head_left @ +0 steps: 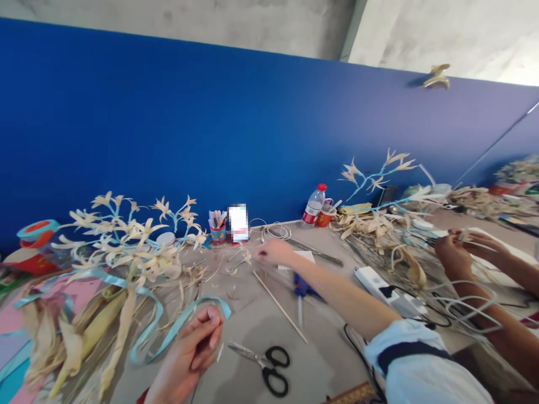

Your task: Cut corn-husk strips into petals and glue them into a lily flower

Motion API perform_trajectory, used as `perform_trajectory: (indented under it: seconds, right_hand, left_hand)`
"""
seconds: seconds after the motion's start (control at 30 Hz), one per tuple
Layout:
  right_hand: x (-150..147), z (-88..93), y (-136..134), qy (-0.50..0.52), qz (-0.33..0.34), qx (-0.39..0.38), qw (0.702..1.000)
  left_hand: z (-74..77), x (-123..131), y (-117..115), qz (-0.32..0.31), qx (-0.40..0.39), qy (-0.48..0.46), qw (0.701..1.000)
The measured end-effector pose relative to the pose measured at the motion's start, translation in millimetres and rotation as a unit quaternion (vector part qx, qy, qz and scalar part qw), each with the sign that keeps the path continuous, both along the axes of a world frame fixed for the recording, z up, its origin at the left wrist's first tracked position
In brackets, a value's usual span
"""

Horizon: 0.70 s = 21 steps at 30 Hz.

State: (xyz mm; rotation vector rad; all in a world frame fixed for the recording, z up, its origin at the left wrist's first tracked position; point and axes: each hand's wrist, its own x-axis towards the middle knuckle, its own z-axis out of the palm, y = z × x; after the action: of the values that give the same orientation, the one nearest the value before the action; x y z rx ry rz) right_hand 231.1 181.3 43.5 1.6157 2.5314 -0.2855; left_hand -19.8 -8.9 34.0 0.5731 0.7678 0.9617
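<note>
Left hand [187, 354] is low at the near edge of the grey table [252, 325], with its fingers curled in against the thumb. I cannot tell if something is between them. It lies just beside the end of a long light blue paper ribbon [156, 314]. Right hand [274, 251] is stretched far forward over the table. Its fingertips are close to a small pale dried husk flower [245, 257], but the hand is blurred, so I cannot tell if it is pinching or spread.

Between the two hands there is open table. Only a pair of scissors with black handles [266, 363] and a thin wooden stick [280, 306] lie there, apart from each other. The back edge of the table meets a dark blue wall panel [210, 129].

On the left, pale husk flowers on light blue stems [126, 238] cover the table. Against the wall stands a small blue and red cup [218, 232] with pens or sticks in it. Further right stand a clear plastic bottle with a red cap [314, 207] and, just beside it, a red paper cup [324, 217]. At the right edge, another person's two hands [457, 252] hold thin white strands.
</note>
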Motion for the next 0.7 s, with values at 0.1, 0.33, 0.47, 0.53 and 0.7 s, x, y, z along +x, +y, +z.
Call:
perform_trajectory:
  seconds: [0.1,0.33,0.47,0.53,0.7]
  right_hand:
    - [58.5,11.7,32.0,-0.062,-0.083,0.049,0.993]
    - [122.8,-4.0,69.2,-0.124,-0.109,0.081,0.983]
    - [118.6,-18.2,83.9,-0.118,-0.082,0.075,0.987]
    - [117.7,-19.1,88.6,-0.11,-0.071,0.07,0.989]
    - [117.6,-2.5,84.3,-0.08,-0.066,0.075,0.992]
  left_hand:
    - [0.5,-4.4,-1.8,0.009,-0.003,0.005,1.0]
    - [1.4,-5.9,-1.2,0.033,-0.009,0.017,0.999]
    - [3.3,-5.8,0.3,0.047,-0.017,0.017,0.999]
    - [4.1,-5.3,2.3,0.05,-0.017,0.013,0.999]
    - [4.0,-8.0,8.4,0.063,-0.01,0.006,0.998]
